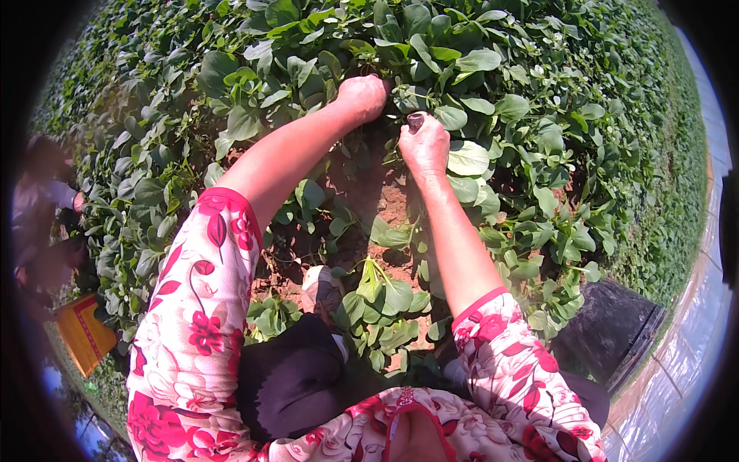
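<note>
The bare left hand (pixel 363 98) reaches in among low green plants with broad, rounded leaves (pixel 431 58) at the far centre; its fingertips are hidden, so I cannot tell how its grip stands. Just right and nearer, the bare right hand (pixel 426 145) has its grip clamped on a dark, round-ended object (pixel 416 120). Reddish-brown bare soil (pixel 394 196) lies nearer, and a black plastic tub (pixel 604 323) sits near right.
</note>
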Demonstrator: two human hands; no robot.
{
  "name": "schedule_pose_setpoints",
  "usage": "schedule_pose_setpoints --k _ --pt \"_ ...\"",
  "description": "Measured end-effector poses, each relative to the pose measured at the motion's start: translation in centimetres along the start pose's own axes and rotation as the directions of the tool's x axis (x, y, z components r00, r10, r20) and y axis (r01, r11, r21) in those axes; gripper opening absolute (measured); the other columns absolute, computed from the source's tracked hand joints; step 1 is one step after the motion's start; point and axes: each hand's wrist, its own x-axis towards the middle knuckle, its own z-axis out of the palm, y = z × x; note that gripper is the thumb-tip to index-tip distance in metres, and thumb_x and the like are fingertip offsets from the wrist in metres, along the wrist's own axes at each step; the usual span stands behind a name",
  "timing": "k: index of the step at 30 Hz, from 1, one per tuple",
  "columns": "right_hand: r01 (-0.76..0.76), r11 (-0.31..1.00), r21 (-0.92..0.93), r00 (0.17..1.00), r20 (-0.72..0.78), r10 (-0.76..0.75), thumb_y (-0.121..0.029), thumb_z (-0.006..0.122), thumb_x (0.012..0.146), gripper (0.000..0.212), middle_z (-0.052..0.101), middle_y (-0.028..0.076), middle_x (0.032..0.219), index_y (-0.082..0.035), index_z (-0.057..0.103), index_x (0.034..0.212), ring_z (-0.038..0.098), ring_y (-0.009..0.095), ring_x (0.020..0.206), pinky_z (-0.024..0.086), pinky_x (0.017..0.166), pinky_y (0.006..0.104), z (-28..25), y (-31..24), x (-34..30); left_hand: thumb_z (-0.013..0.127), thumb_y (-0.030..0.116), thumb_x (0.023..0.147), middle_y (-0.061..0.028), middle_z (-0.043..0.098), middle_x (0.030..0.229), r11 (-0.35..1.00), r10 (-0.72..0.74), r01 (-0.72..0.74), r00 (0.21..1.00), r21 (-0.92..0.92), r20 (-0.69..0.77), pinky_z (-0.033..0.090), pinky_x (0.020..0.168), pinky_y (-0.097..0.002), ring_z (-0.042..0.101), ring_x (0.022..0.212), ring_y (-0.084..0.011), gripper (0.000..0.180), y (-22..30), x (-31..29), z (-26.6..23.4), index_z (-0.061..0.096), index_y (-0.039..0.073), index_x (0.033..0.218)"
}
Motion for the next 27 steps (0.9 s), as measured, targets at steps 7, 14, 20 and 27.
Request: schedule_pose_setpoints --k 7,14,20,27 --pt "0.299 0.947 -0.115 0.952 0.099 -0.288 -0.013 0.063 0.077 0.010 0.063 0.017 0.071 -0.006 0.063 0.084 0.063 0.037 0.070 0.050 0.065 0.0451 -2.3 0.9 -2.6 0.057 0.008 0.072 -0.0130 0.061 0.089 0.940 0.291 -0.337 0.878 -0.058 -0.381 0.053 0.066 -0.0430 0.064 0.079 -0.0330 0.021 -3.2 -3.6 2.8 0.064 0.012 0.092" --pt "0.214 0.967 -0.139 0.964 -0.128 -0.231 -0.010 0.067 0.076 0.020 0.066 0.014 0.073 -0.006 0.067 0.096 0.067 0.027 0.069 0.052 0.064 0.0345 -8.5 2.8 -4.7 0.060 0.011 0.071 -0.0154 0.056 0.094 0.845 0.425 -0.431 0.900 -0.315 -0.092 0.051 0.065 -0.0472 0.061 0.079 -0.0369 0.023 1.3 -11.4 1.5 0.057 0.007 0.094" --pt "0.041 0.982 -0.186 0.998 -0.030 -0.047 -0.012 0.067 0.076 0.022 0.067 0.014 0.077 -0.005 0.068 0.097 0.067 0.028 0.071 0.051 0.067 0.0342 -10.7 2.5 -4.8 0.063 0.017 0.073 -0.0151 0.058 0.102 0.720 0.692 -0.609 0.666 -0.332 0.278 0.053 0.069 -0.0436 0.065 0.080 -0.0331 0.033 6.8 -16.1 1.8 0.057 0.007 0.104" --pt "0.115 0.985 -0.131 0.990 0.091 -0.104 -0.014 0.068 0.076 0.021 0.067 0.014 0.076 -0.004 0.066 0.094 0.066 0.028 0.072 0.051 0.068 0.0353 -10.6 -0.4 -2.6 0.069 0.021 0.068 -0.0176 0.065 0.102 0.844 0.537 -0.525 0.829 -0.111 0.159 0.056 0.066 -0.0376 0.068 0.081 -0.0291 0.023 6.6 -12.5 0.5 0.068 0.004 0.083"
